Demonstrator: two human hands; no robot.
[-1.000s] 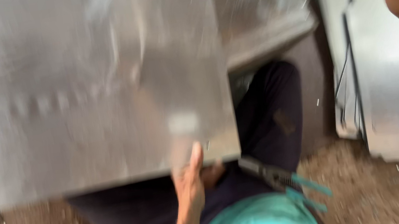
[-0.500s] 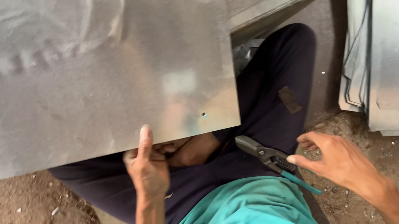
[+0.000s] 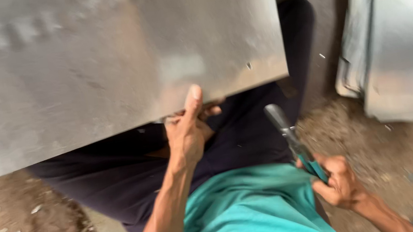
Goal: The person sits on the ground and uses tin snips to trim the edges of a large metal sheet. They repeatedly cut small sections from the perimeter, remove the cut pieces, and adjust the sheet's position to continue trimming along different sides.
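Sheet-metal panel is held over the lap at its lower edge by L hand, thumb on top. Tin snips are gripped by teal handles in R hand, blades shut. Step judged: prep for cut; snips need opening and lining up w/ edge.

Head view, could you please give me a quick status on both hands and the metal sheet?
Left hand grips the metal sheet at its near edge. Right hand holds green-handled snips, clear of the sheet. Nothing between them.
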